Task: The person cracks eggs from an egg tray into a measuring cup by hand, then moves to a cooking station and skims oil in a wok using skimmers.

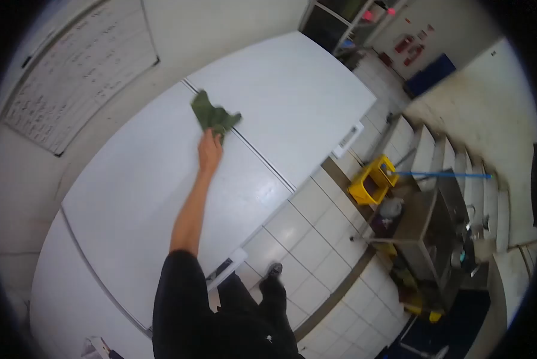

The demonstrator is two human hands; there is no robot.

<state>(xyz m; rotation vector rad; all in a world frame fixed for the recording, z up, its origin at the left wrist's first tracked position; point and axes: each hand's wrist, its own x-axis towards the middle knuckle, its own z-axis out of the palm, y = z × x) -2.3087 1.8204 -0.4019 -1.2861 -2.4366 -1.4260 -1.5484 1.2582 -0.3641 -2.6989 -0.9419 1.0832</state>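
My left hand (210, 154) reaches forward over a white chest freezer lid (160, 161), arm stretched out from a black sleeve. Its fingers are closed on a dark green cloth (210, 113). The cloth lies crumpled on the white surface, across the seam between two lids, and spreads out ahead of my fingertips. My right hand is out of view.
A whiteboard (83, 78) hangs on the wall at left. Lid handles (348, 140) stick out along the front edge. On the tiled floor (304, 239) at right stand a yellow mop bucket (373, 180), a metal table (427, 224) and steps (421, 146).
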